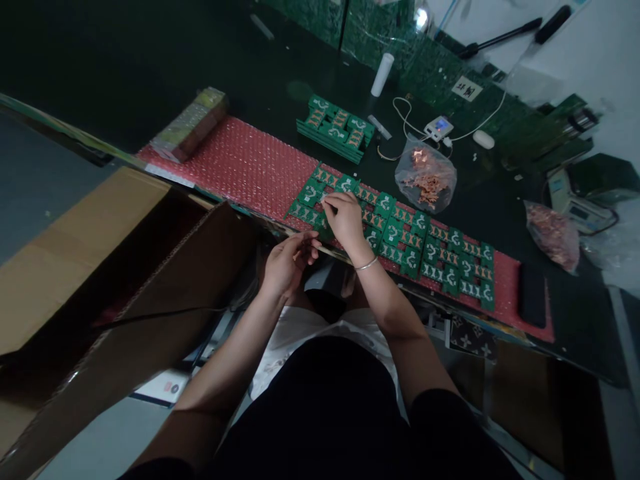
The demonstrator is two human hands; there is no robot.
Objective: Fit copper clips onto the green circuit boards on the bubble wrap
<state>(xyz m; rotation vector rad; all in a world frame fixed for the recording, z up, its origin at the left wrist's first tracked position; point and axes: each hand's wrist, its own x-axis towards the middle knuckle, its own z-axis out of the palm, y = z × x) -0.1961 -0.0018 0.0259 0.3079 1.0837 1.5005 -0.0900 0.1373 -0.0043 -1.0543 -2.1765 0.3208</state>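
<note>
A row of green circuit boards (425,247) with copper parts lies on a red bubble-wrap sheet (245,167) along the table's near edge. My right hand (345,220) rests on the leftmost boards, its fingers pinched together on something too small to make out. My left hand (287,263) hovers at the table edge just below, fingers curled, thumb against forefinger; what it holds is not visible. A silver bracelet circles my right wrist.
A stack of green boards (336,127) sits further back. Two clear bags of copper pieces (426,175) (553,233) lie to the right. A wrapped packet (190,123), a white cylinder (382,73), a small charger with cable (439,127) and an open cardboard box (100,293) surround them.
</note>
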